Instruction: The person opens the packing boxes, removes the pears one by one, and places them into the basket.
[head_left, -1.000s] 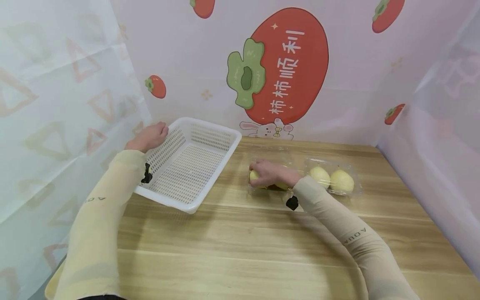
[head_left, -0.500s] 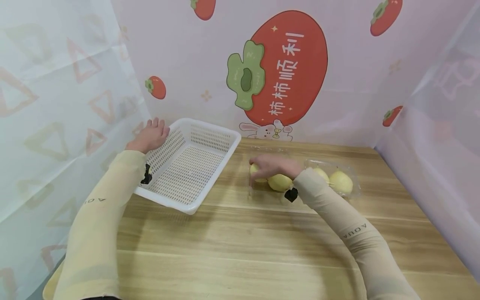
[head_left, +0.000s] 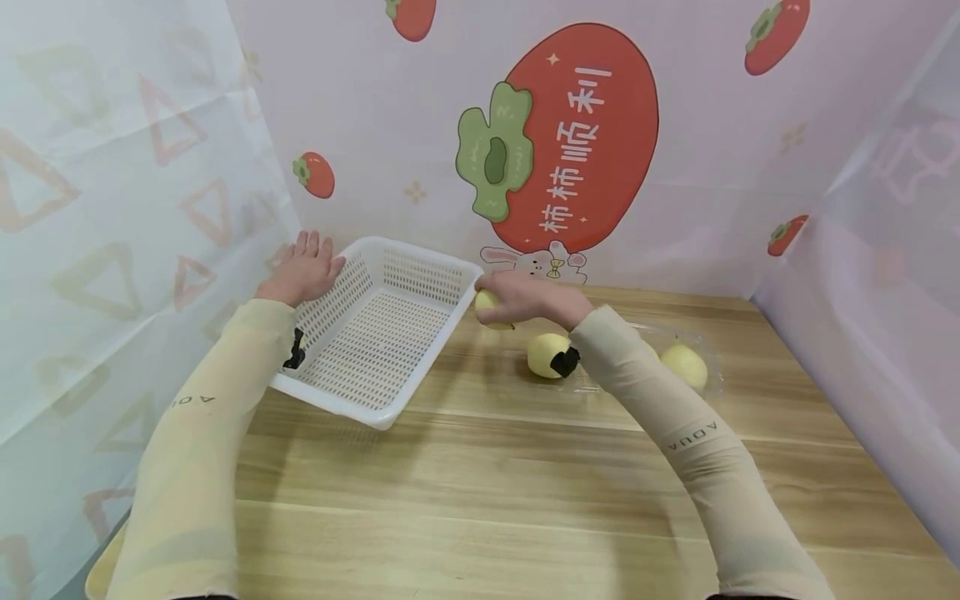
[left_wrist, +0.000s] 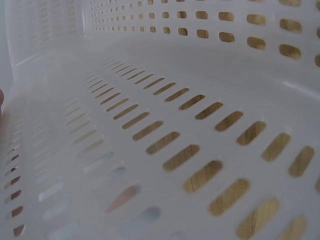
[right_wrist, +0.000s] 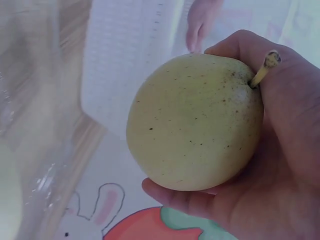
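Observation:
My right hand (head_left: 525, 297) grips a pale yellow pear (right_wrist: 195, 122) with a short brown stem, thumb and fingers curled round it. It hovers above the table by the far right corner of a white slotted plastic basket (head_left: 433, 352). My left hand (head_left: 303, 271) rests at the basket's left rim with fingers stretched out; the left wrist view looks into the basket's slotted inside, where no fruit shows. Below my right forearm another pear (head_left: 542, 356) sits in a clear plastic tray (head_left: 512, 385), partly hidden by the black wrist strap.
To the right, a second clear plastic box (head_left: 712, 379) contains a pear (head_left: 684, 367) and another mostly hidden by my sleeve. Everything stands on a wood-grain table (head_left: 480, 500). A back wall (head_left: 697, 208) with persimmon drawings and patterned side sheets enclose the table.
My right hand has lifted the pear out of the clear tray and carried it up and left toward the basket. My left fingers have straightened at the rim. The basket has stayed in place.

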